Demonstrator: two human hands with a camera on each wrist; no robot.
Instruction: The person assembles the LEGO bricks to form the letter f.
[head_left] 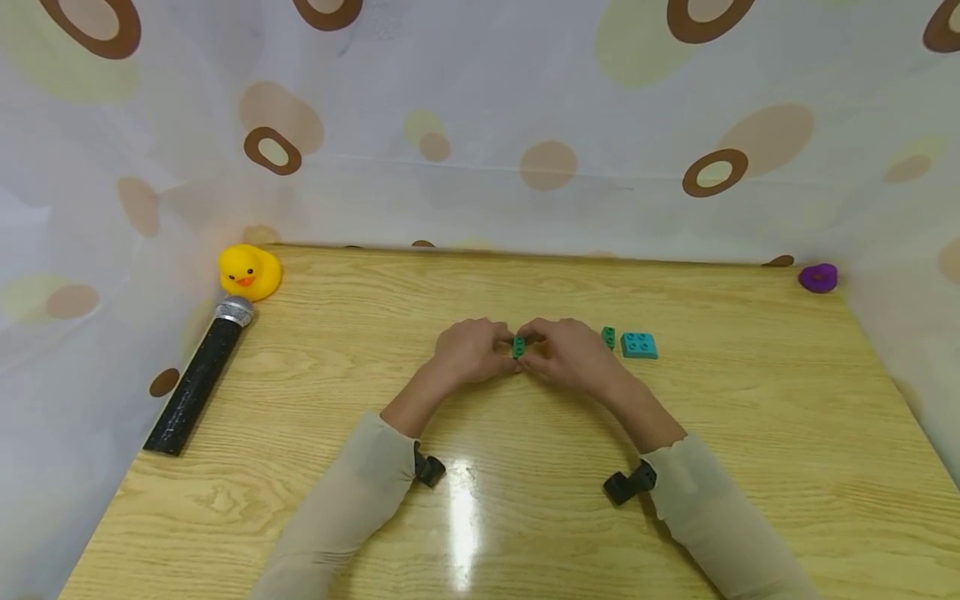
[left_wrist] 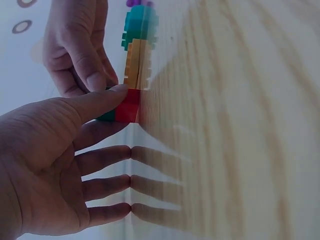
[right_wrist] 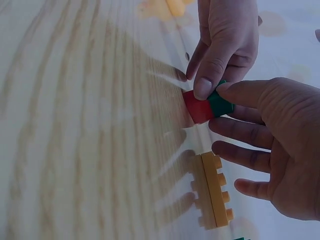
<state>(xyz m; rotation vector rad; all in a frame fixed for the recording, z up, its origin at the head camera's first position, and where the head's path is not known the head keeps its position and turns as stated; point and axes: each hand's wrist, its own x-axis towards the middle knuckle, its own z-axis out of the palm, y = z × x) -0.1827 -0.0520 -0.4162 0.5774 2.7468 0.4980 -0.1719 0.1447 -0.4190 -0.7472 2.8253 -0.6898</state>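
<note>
A green toy brick [head_left: 519,347] sits on top of a red toy brick [right_wrist: 198,108], which stands on the table between both hands. My left hand [head_left: 471,351] pinches the red brick between thumb and index finger, its other fingers stretched toward the tabletop. With thumb and fingertips, my right hand [head_left: 567,356] pinches the green brick [right_wrist: 221,105] from the other side. Close by the right hand lies a long yellow-orange brick [right_wrist: 214,190], mostly hidden behind that hand in the head view.
Right of the right hand are another green brick [head_left: 608,337] and a blue-teal brick [head_left: 639,345]. A purple ring-shaped object [head_left: 818,278] is in the far right corner. On the left lie a yellow rubber duck [head_left: 251,272] and a black microphone [head_left: 197,383]. Patterned curtains enclose the table.
</note>
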